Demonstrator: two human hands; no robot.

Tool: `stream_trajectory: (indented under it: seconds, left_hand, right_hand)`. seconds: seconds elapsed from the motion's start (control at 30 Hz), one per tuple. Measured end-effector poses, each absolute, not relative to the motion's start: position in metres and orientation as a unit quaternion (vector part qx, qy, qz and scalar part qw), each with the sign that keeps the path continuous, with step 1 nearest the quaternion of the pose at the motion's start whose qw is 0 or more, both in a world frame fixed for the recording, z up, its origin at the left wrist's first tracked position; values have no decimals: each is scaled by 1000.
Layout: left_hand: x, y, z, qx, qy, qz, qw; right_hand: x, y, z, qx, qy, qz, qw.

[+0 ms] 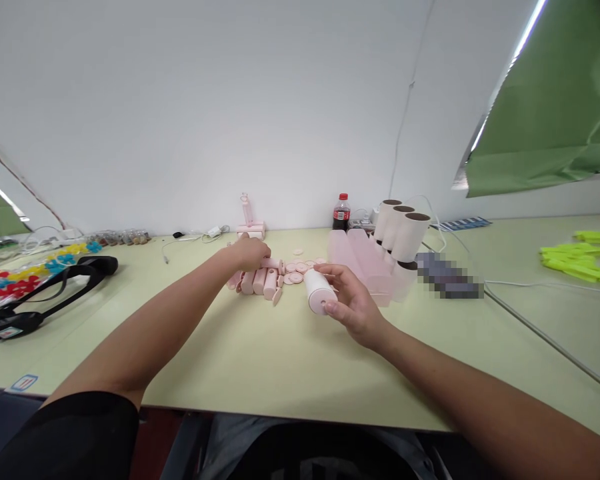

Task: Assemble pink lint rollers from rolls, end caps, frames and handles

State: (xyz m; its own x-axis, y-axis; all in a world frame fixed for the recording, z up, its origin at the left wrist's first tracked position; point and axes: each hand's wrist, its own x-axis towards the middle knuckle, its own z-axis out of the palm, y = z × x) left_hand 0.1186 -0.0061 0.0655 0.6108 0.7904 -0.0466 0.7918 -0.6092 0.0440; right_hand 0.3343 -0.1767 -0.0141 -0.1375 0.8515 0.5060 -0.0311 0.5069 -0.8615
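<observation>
White roll [314, 283] was held endwise, likely steadying pink cap [319, 301]
Right hand [359, 312] clamped it; left hand [249, 253], at pink cylinders [259, 283]: finger state unclear

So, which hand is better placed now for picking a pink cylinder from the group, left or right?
Left, probably: the left hand is right over the pink cylinders, while the right hand is farther away and holds the white roll.

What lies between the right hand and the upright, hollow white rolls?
Long translucent pink boxes lie between the right hand and the white rolls, in the head view.
</observation>
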Motion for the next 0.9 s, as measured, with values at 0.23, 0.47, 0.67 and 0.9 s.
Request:
stream_trajectory:
  seconds: [0.23,0.47,0.67,0.9]
  left_hand:
    - [121,-11,81,902,413,-108,-69]
    - [122,-19,109,906,404,-84,-91]
    - [121,-54,105,904,346,166,187]
    - [127,-98,55,795,244,329,448]
  right_hand:
    - [334,-174,-16,-306,-648,393,576]
    - [334,-176,-13,-306,-623,423,583]
    - [331,-174,-7,-288,-547,482,621]
    - [334,-169,6,-271,-368,688,563]
